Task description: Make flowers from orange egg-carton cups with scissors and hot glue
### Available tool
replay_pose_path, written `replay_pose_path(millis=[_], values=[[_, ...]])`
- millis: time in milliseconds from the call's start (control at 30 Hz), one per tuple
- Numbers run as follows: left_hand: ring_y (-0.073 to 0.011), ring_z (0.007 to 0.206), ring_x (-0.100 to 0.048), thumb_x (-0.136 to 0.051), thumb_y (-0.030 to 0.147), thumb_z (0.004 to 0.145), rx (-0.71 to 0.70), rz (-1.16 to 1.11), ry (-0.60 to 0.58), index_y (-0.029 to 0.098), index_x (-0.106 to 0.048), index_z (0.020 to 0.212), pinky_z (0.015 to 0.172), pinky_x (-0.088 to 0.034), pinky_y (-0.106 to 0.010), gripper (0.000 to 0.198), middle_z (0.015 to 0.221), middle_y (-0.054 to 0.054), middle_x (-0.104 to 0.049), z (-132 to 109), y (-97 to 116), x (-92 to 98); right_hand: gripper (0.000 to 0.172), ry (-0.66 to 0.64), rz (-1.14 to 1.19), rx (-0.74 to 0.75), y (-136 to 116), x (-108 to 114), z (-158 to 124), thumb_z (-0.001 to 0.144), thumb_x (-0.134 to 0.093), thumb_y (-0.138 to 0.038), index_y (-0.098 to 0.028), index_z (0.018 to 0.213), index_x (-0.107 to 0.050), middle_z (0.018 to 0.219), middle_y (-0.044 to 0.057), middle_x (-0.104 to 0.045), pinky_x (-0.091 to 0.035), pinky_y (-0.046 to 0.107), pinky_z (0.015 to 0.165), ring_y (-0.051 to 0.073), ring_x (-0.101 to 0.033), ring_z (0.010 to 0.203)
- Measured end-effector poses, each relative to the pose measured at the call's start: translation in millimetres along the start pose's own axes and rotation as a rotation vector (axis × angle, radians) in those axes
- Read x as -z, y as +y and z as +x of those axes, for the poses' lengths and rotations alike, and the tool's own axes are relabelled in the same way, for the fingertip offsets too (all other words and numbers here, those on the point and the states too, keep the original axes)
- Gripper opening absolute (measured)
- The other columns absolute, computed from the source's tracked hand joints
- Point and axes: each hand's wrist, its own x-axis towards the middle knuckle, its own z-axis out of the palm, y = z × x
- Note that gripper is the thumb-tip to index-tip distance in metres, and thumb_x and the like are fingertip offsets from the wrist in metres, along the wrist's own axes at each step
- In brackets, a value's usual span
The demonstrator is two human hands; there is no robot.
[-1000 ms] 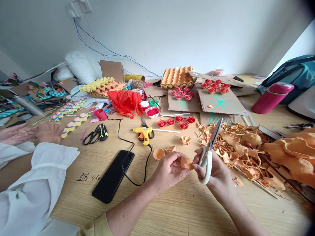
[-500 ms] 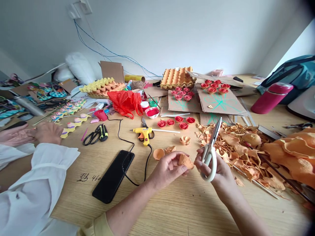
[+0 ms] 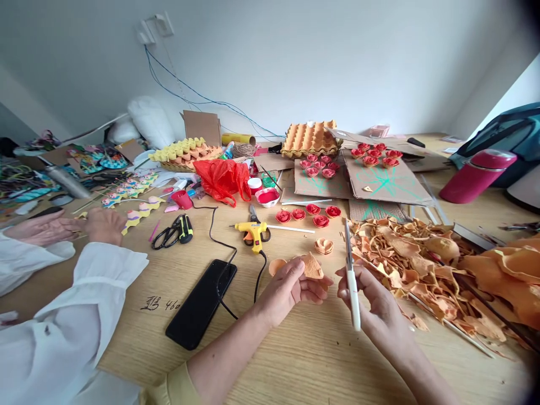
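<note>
The orange pc. (image 3: 313, 265), w/ rough skin and an upper edge rising to a point, is in the left hand (image 3: 287, 289), approx. mid-table; to its right the scissors (image 3: 353, 304), w/ white handle, stand nearly upright, blades up, seen almost edge-on, so I cannot tell if the blades are apart; the wooden table (image 3: 320, 349) bears, from left to right, a co-worker's white sleeve (image 3: 109, 270), a black phone (image 3: 201, 306) w/ a cable across it, a yellow glue gun (image 3: 254, 232), red flowers (image 3: 320, 221) and a big heap of orange scraps (image 3: 409, 253); a pink bottle (image 3: 476, 177) is at far right, a pale wall (image 3: 295, 67) behind all; the left hand pinches the pc. betw. thumb and fingers, other fingers spread below; the right hand (image 3: 373, 301) is closed round the scissors' handle, near the left one but apart.
</note>
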Motion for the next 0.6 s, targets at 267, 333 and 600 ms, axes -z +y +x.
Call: replay_pose_path(millis=[267, 333, 600], values=[[-0.0148, 0.073, -0.069, -0.077, 0.052, 0.082, 0.001, 0.033, 0.010, 0.015, -0.061, 0.103, 0.066, -0.055, -0.026, 0.046, 0.085, -0.005, -0.070, -0.5, -7.6, -2.0, 0.027, 0.116, 0.047, 0.123, 7.6, -12.4, -3.7, 0.085, -0.075, -0.035, -0.027, 0.106, -0.061, 0.096, 0.003, -0.067, -0.053, 0.034, 0.079, 0.023, -0.063, 0.088], [-0.0132, 0.072, -0.069, -0.079, 0.051, 0.081, 0.017, 0.054, 0.012, 0.017, -0.060, 0.109, 0.068, -0.056, -0.026, 0.048, 0.088, -0.003, -0.068, -1.2, -10.7, -3.6, 0.022, 0.135, 0.062, 0.144, 8.0, -14.3, -3.8, 0.087, -0.073, -0.032, -0.027, 0.104, -0.060, 0.097, 0.002, -0.067, -0.053, 0.035, 0.082, 0.022, -0.063, 0.088], [-0.0162, 0.075, -0.070, -0.081, 0.053, 0.076, 0.025, 0.300, 0.022, 0.015, -0.062, 0.110, 0.061, -0.057, -0.026, 0.054, 0.097, -0.006, -0.067, -3.4, -10.6, -9.0, 0.020, 0.183, 0.036, 0.130, 8.0, -12.4, -6.1, 0.089, -0.070, -0.031, -0.027, 0.105, -0.059, 0.094, 0.002, -0.066, -0.052, 0.034, 0.078, 0.020, -0.063, 0.083]])
